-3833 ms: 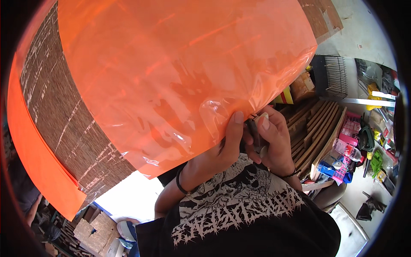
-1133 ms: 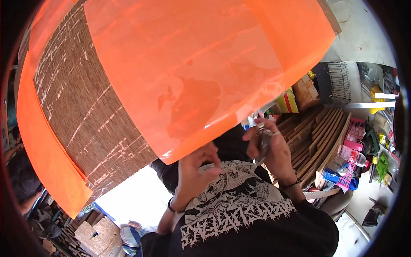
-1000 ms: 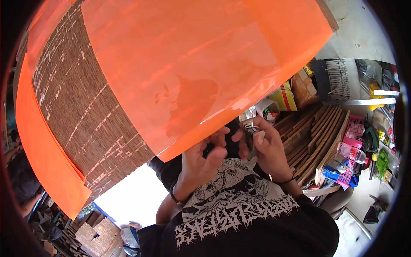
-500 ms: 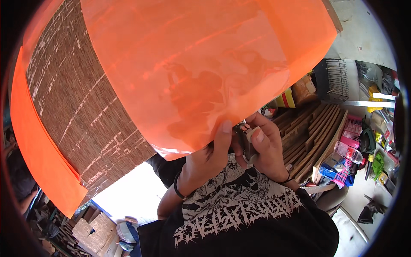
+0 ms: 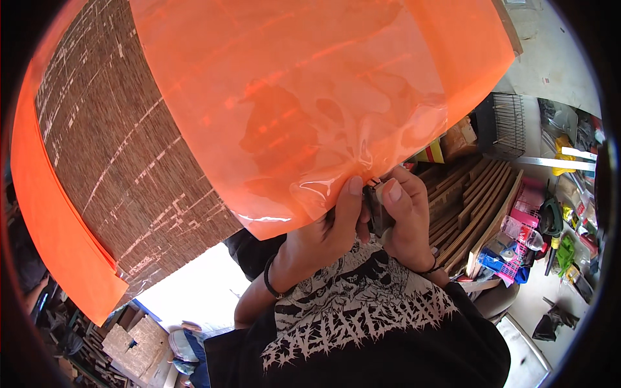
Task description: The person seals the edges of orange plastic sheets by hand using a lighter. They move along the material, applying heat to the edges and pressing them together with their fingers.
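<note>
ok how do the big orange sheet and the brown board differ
The big orange sheet is glossy and puckered; the brown board carries broken pale streaks. The left hand holds the sheet's near edge, while the visible board is untouched. Both run past the picture's top.

Stacked wooden strips sit beside pink baskets, near pale floor.

The orange sheet looks like smooth, glossy plastic, the brown board like rough, matt wood.
</note>
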`<state>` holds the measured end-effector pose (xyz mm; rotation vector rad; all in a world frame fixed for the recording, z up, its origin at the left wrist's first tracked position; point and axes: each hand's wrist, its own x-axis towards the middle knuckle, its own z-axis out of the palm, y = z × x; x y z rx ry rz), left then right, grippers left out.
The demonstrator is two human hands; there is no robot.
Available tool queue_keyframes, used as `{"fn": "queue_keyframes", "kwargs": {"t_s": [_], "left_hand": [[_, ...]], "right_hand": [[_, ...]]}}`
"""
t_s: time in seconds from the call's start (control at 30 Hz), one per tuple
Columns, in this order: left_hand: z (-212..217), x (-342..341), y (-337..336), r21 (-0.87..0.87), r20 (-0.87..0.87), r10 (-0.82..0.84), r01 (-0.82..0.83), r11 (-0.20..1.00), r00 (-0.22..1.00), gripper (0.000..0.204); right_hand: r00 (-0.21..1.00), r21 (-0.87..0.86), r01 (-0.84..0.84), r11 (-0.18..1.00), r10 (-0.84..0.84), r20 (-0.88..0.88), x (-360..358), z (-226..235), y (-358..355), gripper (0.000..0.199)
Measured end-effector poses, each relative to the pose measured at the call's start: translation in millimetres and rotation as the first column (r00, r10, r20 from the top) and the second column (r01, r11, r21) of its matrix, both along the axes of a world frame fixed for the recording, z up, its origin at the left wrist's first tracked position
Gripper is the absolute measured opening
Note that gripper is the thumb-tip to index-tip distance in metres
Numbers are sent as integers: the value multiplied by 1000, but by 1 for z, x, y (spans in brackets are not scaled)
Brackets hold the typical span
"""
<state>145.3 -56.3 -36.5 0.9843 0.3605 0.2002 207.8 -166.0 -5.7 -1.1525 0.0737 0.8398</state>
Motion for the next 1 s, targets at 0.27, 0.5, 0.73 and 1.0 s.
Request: {"fn": "queue_keyframes", "kwargs": {"t_s": [0.27,0.5,0.73,1.0], "left_hand": [[-1,0,2,85,22,17,-19,996,1000,15],[-2,0,0,84,29,34,-36,996,999,14],[-6,-1,2,200,97,136,-153,968,986,17],[4,-27,16,95,59,168,-173,980,984,21]], "right_hand": [[996,1,-6,1000,6,87,-1,-2,2,29],[995,13,19,1000,-20,99,-1,-3,6,23],[911,-83,400,913,-386,147,9,-14,-3,70],[729,-48,599,799,-520,445,96,-4,-39,13]]}}
